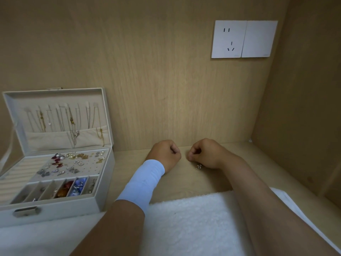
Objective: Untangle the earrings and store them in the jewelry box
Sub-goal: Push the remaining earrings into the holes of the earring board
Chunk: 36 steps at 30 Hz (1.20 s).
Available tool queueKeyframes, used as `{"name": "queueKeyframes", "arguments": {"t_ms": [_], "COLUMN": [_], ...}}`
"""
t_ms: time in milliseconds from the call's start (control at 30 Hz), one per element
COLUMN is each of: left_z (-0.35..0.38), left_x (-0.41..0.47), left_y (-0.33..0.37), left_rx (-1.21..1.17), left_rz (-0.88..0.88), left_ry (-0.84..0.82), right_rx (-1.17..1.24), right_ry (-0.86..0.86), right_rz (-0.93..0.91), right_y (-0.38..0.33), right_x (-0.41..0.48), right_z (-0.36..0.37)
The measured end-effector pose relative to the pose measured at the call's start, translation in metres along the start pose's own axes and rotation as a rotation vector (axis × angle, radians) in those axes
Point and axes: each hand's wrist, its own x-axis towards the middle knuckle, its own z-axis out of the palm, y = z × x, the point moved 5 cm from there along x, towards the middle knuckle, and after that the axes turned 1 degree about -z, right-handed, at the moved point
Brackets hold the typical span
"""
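My left hand (165,154) and my right hand (204,154) rest as loose fists on the wooden shelf, close to the back wall and a small gap apart. A small silver earring tangle (199,166) lies on the wood just below my right hand's fingers, touching or nearly touching them. Whether either fist holds anything is hidden by the curled fingers. The open white jewelry box (103,185) stands at the left, with several earrings pinned on its pad and more in its front compartments. Necklaces hang inside its raised lid (16,100).
A white fluffy towel (188,222) covers the shelf's front under my forearms. A white band wraps my left wrist (144,182). A wall socket and switch (243,38) sit high on the back panel. A wooden side wall (304,108) closes the right.
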Motion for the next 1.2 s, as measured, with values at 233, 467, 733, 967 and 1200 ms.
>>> {"name": "queueKeyframes", "arguments": {"t_ms": [233, 467, 733, 967, 1200], "left_z": [-0.032, -0.095, -0.167, -0.219, -0.241], "left_x": [-0.014, -0.036, -0.065, -0.071, -0.067], "left_y": [0.000, -0.014, -0.051, -0.087, -0.114], "left_rx": [-0.049, -0.088, -0.172, -0.234, -0.262], "left_rz": [0.038, 0.077, 0.093, 0.073, 0.064], "left_ry": [0.010, 0.062, 0.207, 0.243, 0.245], "right_rx": [0.181, 0.332, 0.450, 0.495, 0.569], "right_ry": [0.041, 0.053, 0.004, 0.029, 0.118], "right_rz": [-0.123, -0.217, -0.329, -0.403, -0.456], "right_y": [-0.038, -0.095, -0.182, -0.244, -0.264], "right_x": [0.002, -0.004, -0.005, 0.012, 0.028], "right_z": [0.001, 0.009, 0.023, 0.044, 0.061]}}
